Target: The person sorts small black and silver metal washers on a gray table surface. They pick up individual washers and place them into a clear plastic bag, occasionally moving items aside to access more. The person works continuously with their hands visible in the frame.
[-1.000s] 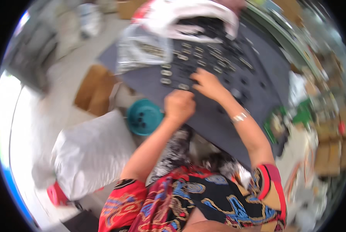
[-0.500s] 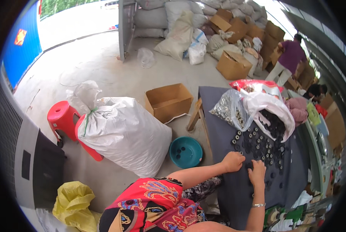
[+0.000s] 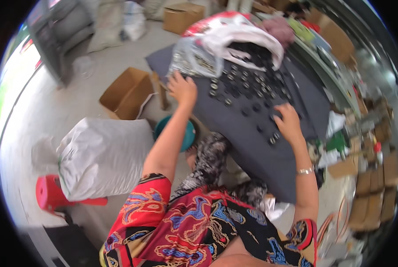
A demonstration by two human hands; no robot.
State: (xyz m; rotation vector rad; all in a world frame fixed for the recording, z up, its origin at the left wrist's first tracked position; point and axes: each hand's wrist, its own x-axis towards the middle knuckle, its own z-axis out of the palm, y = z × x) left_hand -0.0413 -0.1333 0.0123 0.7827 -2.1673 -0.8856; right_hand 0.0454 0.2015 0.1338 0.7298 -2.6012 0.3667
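My left hand is at the table's left edge with its fingers spread, against the lower side of a clear plastic bag of small metal rings. Nothing shows in its grasp. Over the dark cloth-covered table, my right hand has its fingers bent and its thumb apart, beside small black round pieces. Some of these pieces have pale metal rings in them. More black pieces fill the mouth of a white sack lying on its side at the table's far end.
A teal basin stands on the floor left of the table, partly behind my left forearm. Near it are an open cardboard box, a full white sack and a red stool. Cartons are stacked at the right.
The view has swung to the right and down. My left hand has left the black pieces for the clear bag. The right hand is still among the pieces, and my hands are farther apart.
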